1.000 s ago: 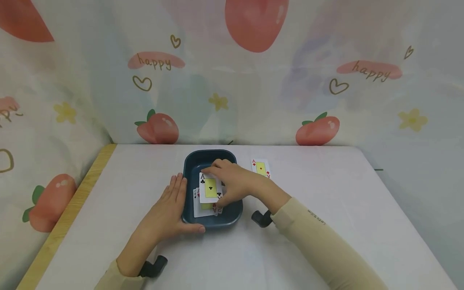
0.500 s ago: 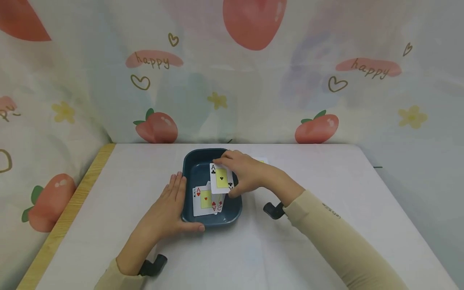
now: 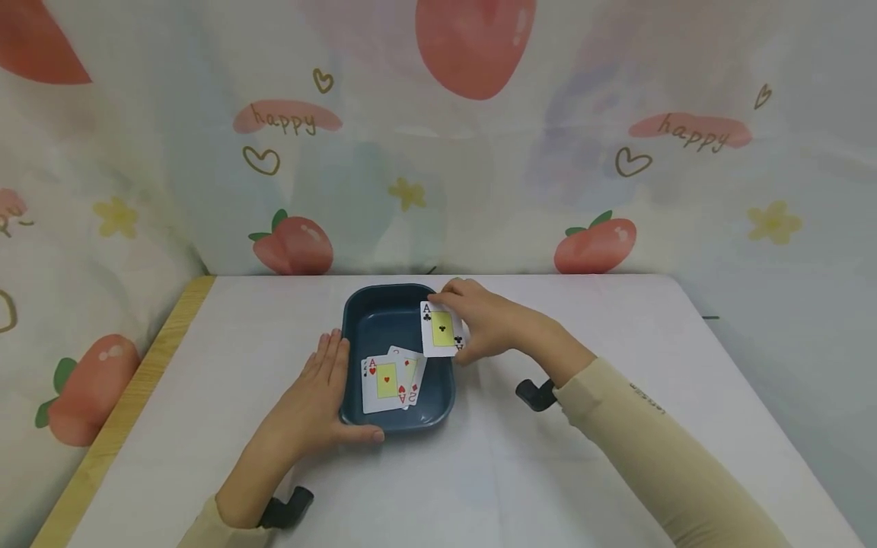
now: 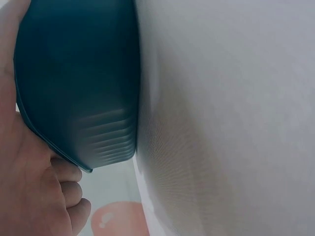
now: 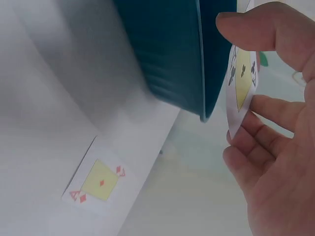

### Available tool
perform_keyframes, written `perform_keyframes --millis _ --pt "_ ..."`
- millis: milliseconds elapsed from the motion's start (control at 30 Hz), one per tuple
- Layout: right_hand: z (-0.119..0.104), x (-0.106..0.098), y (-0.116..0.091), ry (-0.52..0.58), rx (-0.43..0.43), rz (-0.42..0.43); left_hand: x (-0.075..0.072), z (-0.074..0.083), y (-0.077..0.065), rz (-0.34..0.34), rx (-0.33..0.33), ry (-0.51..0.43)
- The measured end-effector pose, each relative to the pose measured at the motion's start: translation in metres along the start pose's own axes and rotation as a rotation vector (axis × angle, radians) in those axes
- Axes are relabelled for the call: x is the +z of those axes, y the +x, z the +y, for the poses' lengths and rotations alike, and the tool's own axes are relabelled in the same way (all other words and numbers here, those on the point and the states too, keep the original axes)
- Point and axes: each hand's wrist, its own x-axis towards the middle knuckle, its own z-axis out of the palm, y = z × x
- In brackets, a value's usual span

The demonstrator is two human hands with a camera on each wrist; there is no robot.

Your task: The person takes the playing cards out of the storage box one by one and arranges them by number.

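A dark blue tray (image 3: 377, 316) stands on the table. My left hand (image 3: 304, 399) rests with straight fingers along its left side, the thumb by the front corner. My right hand (image 3: 496, 323) pinches an ace of clubs playing card (image 3: 441, 329) between thumb and fingers, raised over the tray's right rim, face up. Inside the tray lie an ace of hearts (image 3: 385, 384) and, partly beneath it, a card with red diamonds (image 3: 415, 364). Another card's edge with a black mark peeks out at the left. The right wrist view shows the ace of clubs (image 5: 242, 73) seen edge-on.
An ace of diamonds (image 5: 102, 182) lies flat on the white tablecloth (image 5: 44, 118) right of the tray; in the head view my right hand covers it. A wooden table edge (image 3: 130, 388) runs along the left. A fruit-patterned curtain (image 3: 479, 175) hangs behind.
My right hand has carried the ace of clubs rightward and slightly back, from above the other cards to the tray's right rim, uncovering the ace of hearts. The left hand stays put.
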Motion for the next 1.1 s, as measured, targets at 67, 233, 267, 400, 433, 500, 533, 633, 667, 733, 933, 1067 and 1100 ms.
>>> perform_keyframes --millis 67,233,267,400,433,500,533,633,667,733,933,1067,1100 --pt "0.003 -0.001 -0.002 0.004 0.008 0.006 0.000 0.000 0.000 0.001 0.000 0.002" --pt "0.011 -0.004 -0.005 0.002 0.043 0.013 0.000 -0.001 -0.001 0.016 0.007 0.006" --pt "0.014 -0.005 -0.006 0.000 0.048 0.014 0.001 -0.001 -0.001 0.018 0.007 0.008" --pt "0.024 -0.006 -0.008 -0.012 0.066 0.025 0.001 -0.001 -0.001 0.017 0.008 0.011" --pt "0.027 -0.006 -0.008 -0.011 0.070 0.028 0.001 -0.001 -0.002 0.016 0.007 0.009" --pt "0.032 -0.006 -0.010 -0.010 0.083 0.033 0.000 -0.001 -0.002 0.015 0.007 0.004" --pt "0.035 -0.007 -0.010 -0.012 0.091 0.034 0.000 -0.001 -0.002 0.014 0.008 0.003" --pt "0.041 -0.007 -0.013 -0.010 0.121 0.030 -0.001 0.000 -0.002 0.013 0.011 -0.001" --pt "0.043 -0.007 -0.014 -0.012 0.131 0.028 -0.001 0.000 -0.002 0.012 0.011 -0.002" --pt "0.047 -0.008 -0.015 -0.013 0.147 0.023 -0.001 0.000 -0.002 0.014 0.012 -0.005" --pt "0.063 -0.008 -0.020 -0.020 0.187 0.012 -0.001 0.000 -0.002 0.013 0.011 -0.002" --pt "0.075 -0.005 -0.023 -0.017 0.202 0.001 0.000 0.000 -0.002 0.012 0.012 0.003" --pt "0.078 -0.005 -0.023 -0.013 0.204 0.000 0.000 0.000 -0.002 0.012 0.013 0.001"
